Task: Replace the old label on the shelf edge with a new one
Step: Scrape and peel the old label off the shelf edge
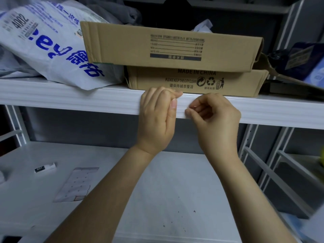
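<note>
Two bare hands work at the white shelf edge [87, 100], close together but apart. The left hand [157, 113] grips the edge, fingers curled over its top lip and thumb flat on its front. The right hand [213, 118] has its curled fingertips pinched at the edge's front face. The label [181, 109], white on white and hard to make out, lies in the narrow stretch between them; the right hand appears to pinch its right end. Just behind, on the shelf, two cardboard boxes are stacked: the upper box [166, 46] bears blurred printed lines, the lower box [192, 81] reads "MADE IN CHINA" and "PLEASE KEEP THE CITY CLEAN". To the left slumps one white plastic bag [52, 41] with blue writing and "4002". On the lower shelf, near left, lie one small label scrap [44, 168] and one backing sheet [75, 183].
</note>
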